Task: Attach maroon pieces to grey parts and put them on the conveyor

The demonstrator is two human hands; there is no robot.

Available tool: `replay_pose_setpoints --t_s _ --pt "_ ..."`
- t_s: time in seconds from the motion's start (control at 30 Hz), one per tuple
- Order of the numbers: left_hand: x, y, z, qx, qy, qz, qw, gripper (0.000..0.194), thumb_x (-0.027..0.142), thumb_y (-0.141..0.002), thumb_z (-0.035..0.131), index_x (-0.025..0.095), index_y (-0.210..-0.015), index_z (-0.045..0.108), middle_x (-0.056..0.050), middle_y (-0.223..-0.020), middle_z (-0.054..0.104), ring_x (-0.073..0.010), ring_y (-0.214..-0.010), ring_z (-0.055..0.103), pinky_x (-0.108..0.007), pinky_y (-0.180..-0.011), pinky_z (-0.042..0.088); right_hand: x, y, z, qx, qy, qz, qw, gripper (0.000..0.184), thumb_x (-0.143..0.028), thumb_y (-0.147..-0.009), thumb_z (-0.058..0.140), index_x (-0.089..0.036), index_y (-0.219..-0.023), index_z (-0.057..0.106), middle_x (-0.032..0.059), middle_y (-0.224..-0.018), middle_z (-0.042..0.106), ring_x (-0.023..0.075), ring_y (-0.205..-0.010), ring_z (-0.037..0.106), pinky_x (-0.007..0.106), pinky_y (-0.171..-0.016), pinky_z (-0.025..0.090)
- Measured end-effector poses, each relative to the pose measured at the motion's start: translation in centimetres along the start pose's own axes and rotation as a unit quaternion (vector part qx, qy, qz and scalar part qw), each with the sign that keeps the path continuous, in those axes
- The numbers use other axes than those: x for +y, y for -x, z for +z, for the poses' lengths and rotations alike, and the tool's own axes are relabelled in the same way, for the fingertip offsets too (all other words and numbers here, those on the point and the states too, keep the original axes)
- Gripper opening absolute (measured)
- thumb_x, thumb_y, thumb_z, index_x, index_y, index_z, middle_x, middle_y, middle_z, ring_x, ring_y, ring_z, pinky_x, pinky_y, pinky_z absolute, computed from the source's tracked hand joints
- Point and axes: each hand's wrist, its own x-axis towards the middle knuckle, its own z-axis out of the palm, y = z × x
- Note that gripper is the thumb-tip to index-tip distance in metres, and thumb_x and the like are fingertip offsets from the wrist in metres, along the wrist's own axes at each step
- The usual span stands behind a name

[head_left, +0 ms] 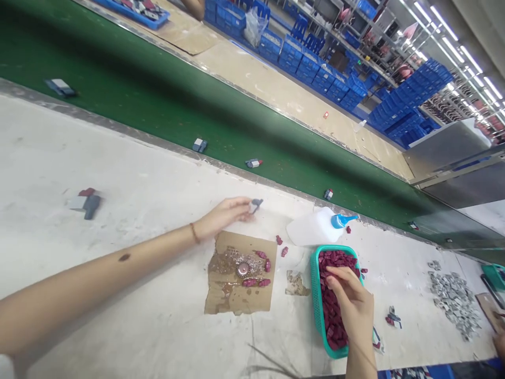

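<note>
My left hand (226, 215) reaches over the white table, its fingertips pinching a small grey plastic part (256, 203) slightly blurred by motion. Above a green basket (315, 295) full of small maroon plastic pieces (333, 316), my right hand (353, 300) has thumb and fingers drawn together. Whatever lies between those fingertips cannot be made out. Between the hands, a piece of cardboard (221, 300) wet with a clear liquid carries a round metal cap (243, 269) and several maroon pieces. Two loose maroon pieces (279, 240) lie beside the cardboard.
A white bottle (313, 229) with a blue nozzle lies behind the basket. The green conveyor belt (165, 116) carries several small grey assemblies (200, 145). At left sits a blurred grey-and-maroon assembly (87, 202); at right, a pile of silvery pieces (453, 295) and another person's hand (500, 345).
</note>
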Motion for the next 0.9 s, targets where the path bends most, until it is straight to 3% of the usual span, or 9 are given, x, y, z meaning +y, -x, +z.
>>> replay_pose_setpoints --t_s 0.1,0.2,0.27,0.37,0.47,0.63,0.77,0.9 --pt "-0.5 4.0 0.6 -0.033 0.048 -0.056 0.997 0.032 0.041 -0.079 0.071 0.013 -0.094 0.066 -0.009 -0.091 0.072 -0.0198 -0.082 0.068 -0.034 -0.081 0.052 -2.2 0.4 2.1 -0.062 -0.067 -0.028 0.995 0.019 -0.037 -0.088 0.064 -0.023 -0.089 0.076 0.0035 -0.077 0.065 0.0161 -0.062 0.061 0.026 -0.051 0.048" --pt "-0.6 6.6 0.9 -0.062 0.028 -0.055 0.996 0.036 0.044 -0.078 0.073 0.015 -0.097 0.065 -0.009 -0.096 0.073 -0.0190 -0.077 0.068 -0.031 -0.074 0.052 -3.8 0.7 5.1 -0.145 -0.083 -0.045 0.985 0.016 -0.030 -0.091 0.060 -0.025 -0.096 0.075 0.0030 -0.080 0.067 0.0174 -0.070 0.064 0.027 -0.061 0.052" --pt "-0.7 7.8 1.0 -0.043 0.031 -0.051 0.997 0.038 0.045 -0.079 0.072 0.016 -0.101 0.063 -0.009 -0.095 0.074 -0.0191 -0.078 0.068 -0.032 -0.074 0.052 -4.3 0.8 7.4 -0.182 -0.071 -0.056 0.979 0.013 -0.027 -0.090 0.062 -0.024 -0.098 0.072 0.0028 -0.082 0.069 0.0180 -0.074 0.065 0.028 -0.066 0.053" --pt "-1.2 8.9 1.1 0.005 0.040 -0.040 0.998 0.036 0.044 -0.078 0.073 0.017 -0.099 0.062 -0.009 -0.096 0.074 -0.0214 -0.091 0.068 -0.034 -0.085 0.052 -4.6 0.7 10.3 -0.209 -0.054 -0.087 0.972 0.007 -0.024 -0.090 0.061 -0.021 -0.089 0.067 0.0019 -0.078 0.069 0.0163 -0.067 0.063 0.026 -0.062 0.051" --pt "-1.8 9.5 1.1 0.045 0.036 -0.027 0.998 0.035 0.041 -0.074 0.076 0.017 -0.095 0.064 -0.009 -0.100 0.073 -0.0231 -0.097 0.066 -0.036 -0.090 0.051 -4.5 0.2 12.1 -0.228 -0.040 -0.134 0.963 0.013 -0.023 -0.094 0.056 -0.021 -0.082 0.062 0.0022 -0.075 0.067 0.0165 -0.066 0.062 0.026 -0.061 0.050" --pt "-2.0 9.7 1.1 0.063 0.032 -0.002 0.997 0.031 0.036 -0.075 0.075 0.017 -0.098 0.067 -0.008 -0.101 0.070 -0.0213 -0.092 0.064 -0.036 -0.087 0.052 -4.2 -0.6 13.0 -0.243 0.007 -0.219 0.945 0.020 -0.021 -0.098 0.046 -0.022 -0.082 0.058 0.0029 -0.073 0.063 0.0185 -0.070 0.060 0.029 -0.065 0.049" --pt "-1.8 9.6 0.9 0.041 0.089 -0.011 0.995 0.046 0.034 -0.076 0.075 0.021 -0.117 0.062 -0.010 -0.116 0.065 -0.0201 -0.096 0.063 -0.033 -0.082 0.052 -4.0 -0.6 12.6 -0.240 0.032 -0.223 0.944 0.022 -0.022 -0.099 0.045 -0.023 -0.080 0.055 0.0023 -0.072 0.061 0.0184 -0.068 0.059 0.029 -0.062 0.048" --pt "-2.1 9.7 0.8 0.028 0.106 -0.062 0.992 0.043 0.037 -0.076 0.075 0.018 -0.114 0.066 -0.010 -0.112 0.067 -0.0195 -0.092 0.062 -0.033 -0.078 0.052 -4.0 -0.7 12.1 -0.259 0.032 -0.215 0.941 0.022 -0.022 -0.099 0.044 -0.023 -0.078 0.052 0.0010 -0.071 0.058 0.0175 -0.066 0.057 0.028 -0.061 0.047"
